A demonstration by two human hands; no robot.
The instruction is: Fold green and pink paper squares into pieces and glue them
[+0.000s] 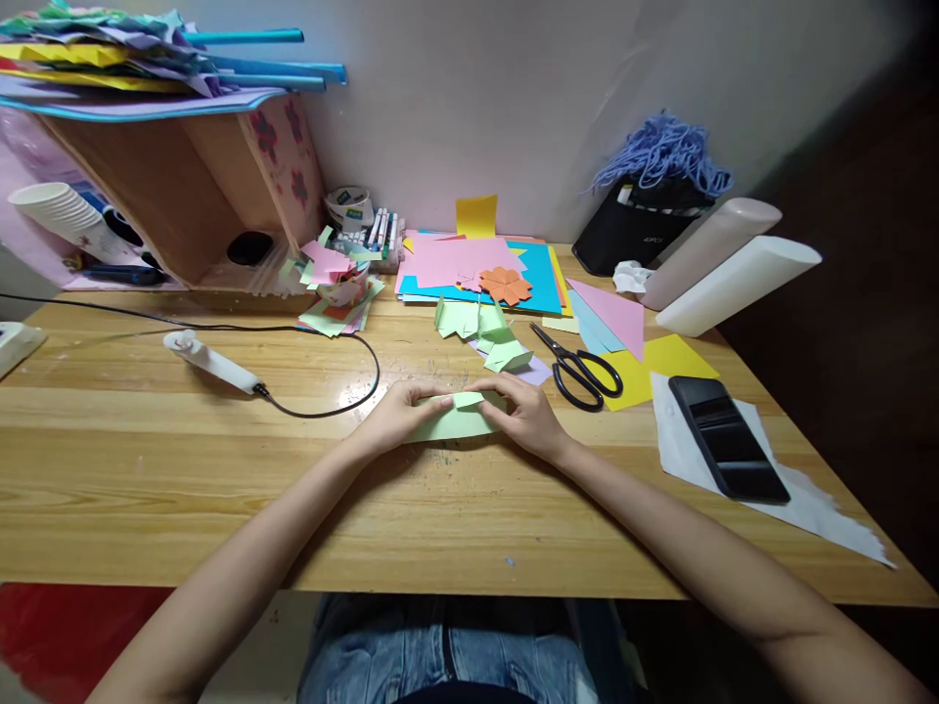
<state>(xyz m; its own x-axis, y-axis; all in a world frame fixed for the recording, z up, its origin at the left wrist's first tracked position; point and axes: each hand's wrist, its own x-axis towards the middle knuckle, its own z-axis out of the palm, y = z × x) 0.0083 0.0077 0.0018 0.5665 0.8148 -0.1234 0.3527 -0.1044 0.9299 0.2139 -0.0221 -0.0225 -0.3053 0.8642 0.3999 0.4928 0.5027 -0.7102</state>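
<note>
A light green sheet of paper (pixel 455 424) lies just above the table between my two hands, its far edge partly folded over. My left hand (pixel 400 416) grips its left side, thumb on top. From the right, my right hand (pixel 524 416) pinches the same paper, with the thumb near the small folded flap (pixel 468 400). The fingers behind the sheet are partly hidden. Just beyond my hands sit folded light green paper pieces (pixel 503 347). Black-handled scissors (pixel 579 372) lie to the right of my right hand, blades partly open.
A white glue gun (pixel 212 362) with a black cord lies at left. Stacked coloured paper (pixel 539 279) carries an orange paper flower (pixel 506 286). A phone (pixel 726 440) rests on white paper at right. Behind stand a wooden box (pixel 168 186), a black bag (pixel 623 230) and white rolls (pixel 737 284).
</note>
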